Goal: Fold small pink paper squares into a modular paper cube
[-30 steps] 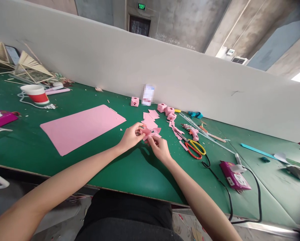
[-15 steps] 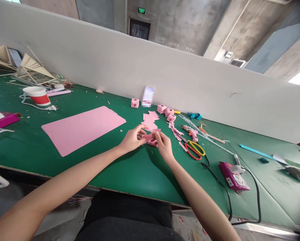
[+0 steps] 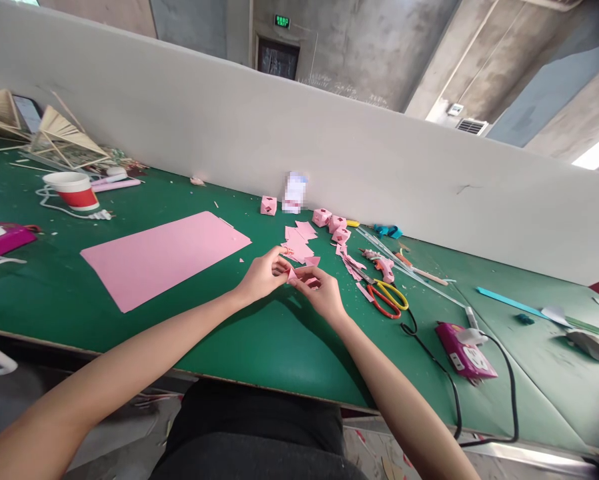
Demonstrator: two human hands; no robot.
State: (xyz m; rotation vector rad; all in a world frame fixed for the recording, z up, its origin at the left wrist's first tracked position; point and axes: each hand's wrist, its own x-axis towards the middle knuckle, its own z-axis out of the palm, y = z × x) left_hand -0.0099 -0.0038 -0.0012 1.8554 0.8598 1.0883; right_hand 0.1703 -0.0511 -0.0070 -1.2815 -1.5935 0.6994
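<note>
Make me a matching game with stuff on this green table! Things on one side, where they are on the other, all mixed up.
Things:
1. big flat pink paper sheet
2. red-and-yellow-handled scissors
3. red and white paper cup
4. small pink folded paper piece

Places:
A. far left, near the wooden stick frames
B. between both hands' fingers
C. left of the left hand
D. right of the right hand

Pairs: 1-C, 2-D, 3-A, 4-B

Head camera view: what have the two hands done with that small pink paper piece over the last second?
The left hand and right hand have drawn closer together, fingertips now meeting over the small folded pink paper piece, which both keep pinching. The right hand turned more palm-down over it. The large pink paper sheet, red-and-yellow scissors and green table stayed put.
</note>
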